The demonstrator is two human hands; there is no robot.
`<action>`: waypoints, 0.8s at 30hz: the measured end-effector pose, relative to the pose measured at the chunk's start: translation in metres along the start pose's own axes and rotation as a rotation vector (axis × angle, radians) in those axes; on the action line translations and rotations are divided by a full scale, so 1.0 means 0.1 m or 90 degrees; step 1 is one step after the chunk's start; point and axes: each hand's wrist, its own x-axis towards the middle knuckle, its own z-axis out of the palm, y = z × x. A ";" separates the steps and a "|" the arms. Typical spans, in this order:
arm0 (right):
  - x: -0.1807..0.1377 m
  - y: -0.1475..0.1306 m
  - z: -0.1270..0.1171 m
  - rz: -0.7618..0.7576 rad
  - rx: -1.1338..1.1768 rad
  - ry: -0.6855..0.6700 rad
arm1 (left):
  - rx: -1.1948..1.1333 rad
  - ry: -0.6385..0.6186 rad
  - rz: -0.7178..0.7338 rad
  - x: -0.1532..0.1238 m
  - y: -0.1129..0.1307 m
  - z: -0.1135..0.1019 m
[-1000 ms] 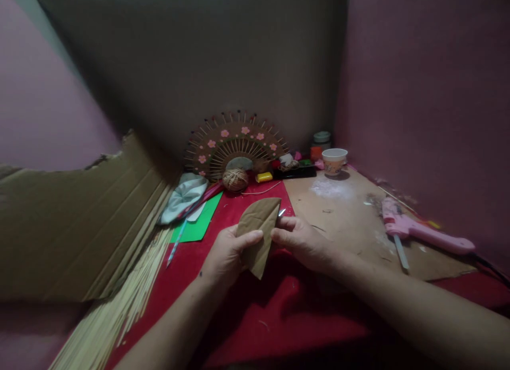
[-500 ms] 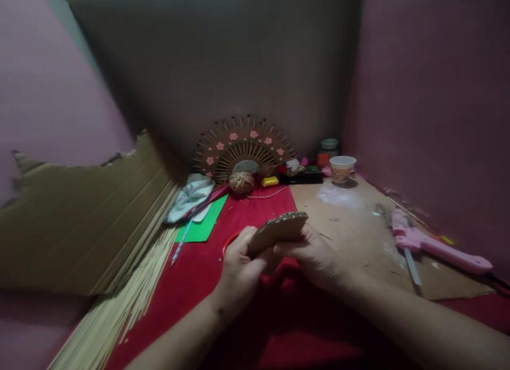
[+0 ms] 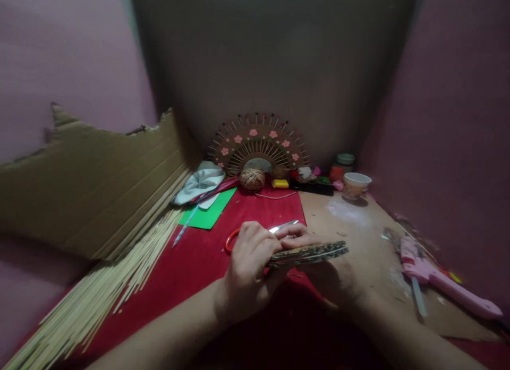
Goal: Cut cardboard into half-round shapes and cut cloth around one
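Observation:
Between both hands is a piece of corrugated cardboard (image 3: 308,254), its layered, fluted edge turned to me. My left hand (image 3: 255,266) grips its left end, fingers over the top. My right hand (image 3: 332,280) holds it from below and behind, with fingertips showing above the far edge; part of that hand is hidden by the cardboard. Scissors with an orange handle (image 3: 230,241) lie on the red cloth just behind my left hand, their metal blade pointing right.
Thin sticks (image 3: 115,285) and a large cardboard sheet (image 3: 87,184) are at left. A decorated fan (image 3: 258,142) and a twine ball (image 3: 252,180) stand at the back. On a flat board (image 3: 358,264) at right are a pink glue gun (image 3: 446,282) and a paper cup (image 3: 356,186).
The cardboard has been tipped down, from its flat face showing to its edge facing me. My left fingers have moved over its top. The scissors' blade has come into view.

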 end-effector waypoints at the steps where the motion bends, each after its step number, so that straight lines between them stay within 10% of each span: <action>1: 0.00 -0.02 0.00 0.002 0.000 -0.003 | -0.004 0.003 0.003 0.00 0.00 0.00; 14: 0.07 -0.16 -0.21 -0.084 -0.013 -0.056 | 0.007 0.038 0.016 0.06 -0.05 -0.08; 24: 0.09 -0.15 -0.26 0.004 0.052 0.099 | 0.049 -0.024 0.031 0.05 -0.11 -0.07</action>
